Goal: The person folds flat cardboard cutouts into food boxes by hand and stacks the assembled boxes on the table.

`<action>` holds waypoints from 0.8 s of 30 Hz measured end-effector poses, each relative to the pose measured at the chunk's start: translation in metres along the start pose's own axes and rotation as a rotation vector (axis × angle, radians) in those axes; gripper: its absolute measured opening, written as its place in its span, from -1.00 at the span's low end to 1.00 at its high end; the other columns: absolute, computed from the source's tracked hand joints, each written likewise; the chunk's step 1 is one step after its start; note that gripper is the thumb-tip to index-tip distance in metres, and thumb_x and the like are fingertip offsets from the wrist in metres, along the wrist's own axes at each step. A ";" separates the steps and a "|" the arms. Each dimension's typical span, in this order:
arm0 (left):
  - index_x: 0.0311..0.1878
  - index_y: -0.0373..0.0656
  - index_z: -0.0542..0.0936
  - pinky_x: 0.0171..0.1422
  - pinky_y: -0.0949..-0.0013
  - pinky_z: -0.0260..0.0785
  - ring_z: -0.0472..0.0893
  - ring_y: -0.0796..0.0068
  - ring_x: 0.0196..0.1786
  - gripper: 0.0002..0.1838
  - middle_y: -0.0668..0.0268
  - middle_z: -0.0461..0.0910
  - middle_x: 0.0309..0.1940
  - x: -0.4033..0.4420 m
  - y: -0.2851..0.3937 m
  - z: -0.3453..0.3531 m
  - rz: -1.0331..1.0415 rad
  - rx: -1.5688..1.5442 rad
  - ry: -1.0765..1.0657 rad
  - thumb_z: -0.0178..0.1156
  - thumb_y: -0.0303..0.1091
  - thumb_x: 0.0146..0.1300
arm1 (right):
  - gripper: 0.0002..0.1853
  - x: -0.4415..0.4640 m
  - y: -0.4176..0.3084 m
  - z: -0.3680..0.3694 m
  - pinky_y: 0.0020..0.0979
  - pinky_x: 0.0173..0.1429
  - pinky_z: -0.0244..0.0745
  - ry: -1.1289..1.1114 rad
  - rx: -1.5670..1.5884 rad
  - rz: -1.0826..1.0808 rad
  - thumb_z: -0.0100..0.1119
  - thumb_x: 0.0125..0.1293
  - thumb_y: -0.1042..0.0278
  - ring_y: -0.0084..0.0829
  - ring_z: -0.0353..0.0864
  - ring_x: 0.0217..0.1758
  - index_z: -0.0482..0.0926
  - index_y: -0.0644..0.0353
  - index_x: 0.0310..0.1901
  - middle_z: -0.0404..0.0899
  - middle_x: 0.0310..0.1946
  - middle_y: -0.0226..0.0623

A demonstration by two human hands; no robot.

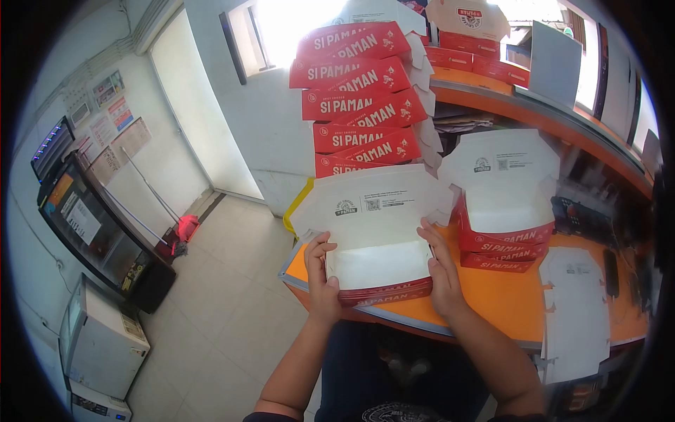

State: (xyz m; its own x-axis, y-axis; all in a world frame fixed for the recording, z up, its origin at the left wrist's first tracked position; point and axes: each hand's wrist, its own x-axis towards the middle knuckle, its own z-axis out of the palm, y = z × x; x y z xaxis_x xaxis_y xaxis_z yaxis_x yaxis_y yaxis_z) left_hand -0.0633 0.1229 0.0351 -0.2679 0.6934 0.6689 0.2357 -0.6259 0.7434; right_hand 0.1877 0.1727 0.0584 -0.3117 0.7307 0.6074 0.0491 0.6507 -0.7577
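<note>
Between both hands is a folded red-and-white cardboard food box (380, 264) with its lid flap standing up at the back. Its white inside faces me, and the doubled red edge at the front suggests another box nested beneath. My left hand (323, 278) grips the left side wall, fingers curled over it. On the opposite wall, my right hand (443, 274) presses with the thumb inside and the fingers along the outer side. The box sits at the front edge of the orange table (422, 309).
Behind rises a tall stack of red boxes (365, 105). To the right are a shorter stack of open boxes (503, 239), a flat unfolded box blank (576, 302) and a black keyboard-like device (582, 218). A black display fridge (98, 225) and a red mop (186, 226) are at left.
</note>
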 end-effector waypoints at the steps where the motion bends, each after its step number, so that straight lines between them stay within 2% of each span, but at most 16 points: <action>1: 0.38 -0.20 0.44 0.75 -0.05 0.01 0.21 0.06 0.65 -0.27 0.00 0.25 0.56 0.000 -0.001 -0.001 0.002 0.001 -0.002 0.09 0.23 0.40 | -0.39 -0.001 -0.001 0.000 -0.12 0.84 -0.15 0.001 0.006 0.005 -0.23 0.50 0.48 -0.01 0.05 0.81 0.37 0.32 0.55 0.19 0.70 0.06; 2: 0.39 -0.20 0.43 0.75 -0.05 0.01 0.21 0.06 0.65 -0.27 0.00 0.24 0.56 0.000 -0.002 -0.001 0.005 0.002 -0.003 0.09 0.20 0.40 | -0.39 -0.001 -0.002 0.000 -0.12 0.84 -0.15 0.002 0.012 0.010 -0.23 0.49 0.49 -0.01 0.04 0.81 0.38 0.32 0.55 0.19 0.70 0.06; 5: 0.39 -0.13 0.45 0.77 -0.07 -0.11 0.13 0.03 0.71 -0.17 0.05 0.24 0.57 0.000 0.001 0.000 -0.044 -0.014 -0.002 0.08 0.39 0.34 | -0.40 -0.001 -0.003 -0.001 -0.12 0.84 -0.15 -0.001 0.027 0.015 -0.23 0.48 0.50 -0.01 0.05 0.81 0.39 0.32 0.54 0.18 0.70 0.06; 11: 0.40 -0.13 0.44 0.79 -0.06 -0.15 0.11 0.03 0.72 -0.20 0.04 0.25 0.59 0.001 0.005 0.002 -0.039 -0.041 -0.021 0.09 0.33 0.36 | -0.41 -0.003 0.001 -0.003 -0.12 0.84 -0.15 -0.011 0.054 0.023 -0.23 0.49 0.50 -0.02 0.05 0.81 0.41 0.30 0.52 0.19 0.70 0.04; 14: 0.43 -0.19 0.40 0.81 -0.04 -0.07 0.15 0.03 0.72 -0.33 0.00 0.16 0.61 0.001 0.002 -0.001 -0.010 -0.087 -0.052 0.08 -0.07 0.30 | -0.43 -0.003 0.001 -0.003 -0.12 0.84 -0.14 -0.005 0.048 0.014 -0.23 0.51 0.50 -0.02 0.05 0.81 0.42 0.31 0.51 0.20 0.70 0.03; 18: 0.56 -0.23 0.30 0.81 -0.04 -0.08 0.14 -0.01 0.73 -0.21 -0.02 0.13 0.65 -0.001 -0.002 -0.003 0.028 -0.023 -0.073 0.06 0.14 0.46 | -0.43 -0.004 0.008 -0.005 -0.12 0.83 -0.14 -0.018 -0.011 -0.043 -0.17 0.60 0.42 -0.05 0.04 0.82 0.31 0.30 0.59 0.16 0.70 0.06; 21: 0.63 -0.28 0.19 0.82 -0.02 -0.08 0.14 -0.02 0.74 -0.12 -0.06 0.11 0.67 -0.009 0.002 -0.001 0.039 0.087 -0.042 -0.02 0.24 0.53 | -0.35 -0.006 0.007 -0.001 -0.12 0.83 -0.15 0.016 0.290 -0.035 -0.10 0.65 0.32 -0.07 0.01 0.82 0.13 0.30 0.69 0.09 0.73 0.08; 24: 0.70 -0.33 0.08 0.82 0.01 -0.08 0.14 -0.03 0.76 -0.02 -0.09 0.10 0.70 -0.019 0.008 0.000 0.032 0.216 -0.013 -0.10 0.35 0.59 | -0.24 -0.008 0.014 -0.004 -0.15 0.83 -0.16 -0.076 0.052 0.010 -0.07 0.67 0.29 -0.10 -0.03 0.84 -0.06 0.29 0.76 -0.01 0.76 0.08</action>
State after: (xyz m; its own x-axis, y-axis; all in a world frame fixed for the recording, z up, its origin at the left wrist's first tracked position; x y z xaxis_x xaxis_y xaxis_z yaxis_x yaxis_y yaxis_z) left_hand -0.0563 0.1047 0.0280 -0.2451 0.6800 0.6910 0.4389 -0.5577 0.7045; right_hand 0.1950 0.1768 0.0442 -0.3830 0.7180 0.5812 0.0036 0.6303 -0.7763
